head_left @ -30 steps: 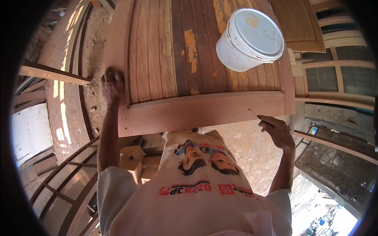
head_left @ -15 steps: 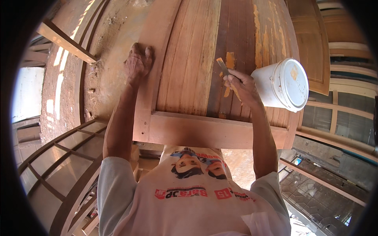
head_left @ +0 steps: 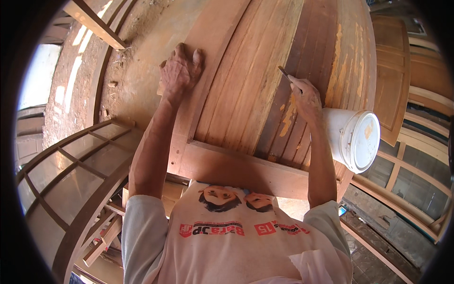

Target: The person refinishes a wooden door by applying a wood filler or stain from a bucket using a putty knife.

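My right hand (head_left: 306,94) is closed round a putty knife (head_left: 283,73), whose narrow blade points up and left over the dark planks of a wooden door panel (head_left: 250,90). My hand hides most of its handle. Below that hand, smears of orange-tan putty (head_left: 286,122) lie on the dark boards, with longer streaks on the paler planks to the right. Over the left edge of the panel's frame rests my left hand (head_left: 180,71), fingers and thumb apart. Something small and pale shows beside its wrist, too little seen to name.
A white plastic bucket (head_left: 347,137) with a putty-stained lid lies on its side at the panel's right, close to my right forearm. A gridded window frame (head_left: 80,170) stands at left. More doors (head_left: 390,71) and frames lean on the right. A wooden beam (head_left: 97,26) juts in at upper left.
My right hand and the putty knife have moved up and right; the putty patch near the blade now shows as thinner smears. The whole view has tilted, shifting panel and bucket.
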`<act>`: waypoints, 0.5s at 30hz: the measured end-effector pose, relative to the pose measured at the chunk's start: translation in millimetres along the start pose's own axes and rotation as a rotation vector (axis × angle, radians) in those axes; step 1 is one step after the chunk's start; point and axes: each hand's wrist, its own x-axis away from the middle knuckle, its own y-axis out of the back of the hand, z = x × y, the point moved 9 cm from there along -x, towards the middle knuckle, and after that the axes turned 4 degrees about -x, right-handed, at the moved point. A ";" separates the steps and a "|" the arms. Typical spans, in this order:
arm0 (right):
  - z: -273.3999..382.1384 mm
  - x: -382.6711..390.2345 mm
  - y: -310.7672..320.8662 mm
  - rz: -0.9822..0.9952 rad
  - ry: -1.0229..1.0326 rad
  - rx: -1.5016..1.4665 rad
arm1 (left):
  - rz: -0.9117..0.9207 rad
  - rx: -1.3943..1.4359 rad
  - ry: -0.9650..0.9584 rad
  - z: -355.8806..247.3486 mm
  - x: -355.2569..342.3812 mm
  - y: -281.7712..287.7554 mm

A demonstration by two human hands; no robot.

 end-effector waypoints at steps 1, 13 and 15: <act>1.4 0.1 -2.3 0.005 0.029 0.020 | 0.028 -0.009 0.026 2.4 0.1 -1.4; 7.7 21.4 -19.3 0.154 0.062 0.400 | 0.072 -0.001 0.064 0.2 -2.6 -0.6; 15.7 21.2 -13.5 0.177 0.004 0.396 | 0.069 0.000 0.070 -0.8 -0.5 0.8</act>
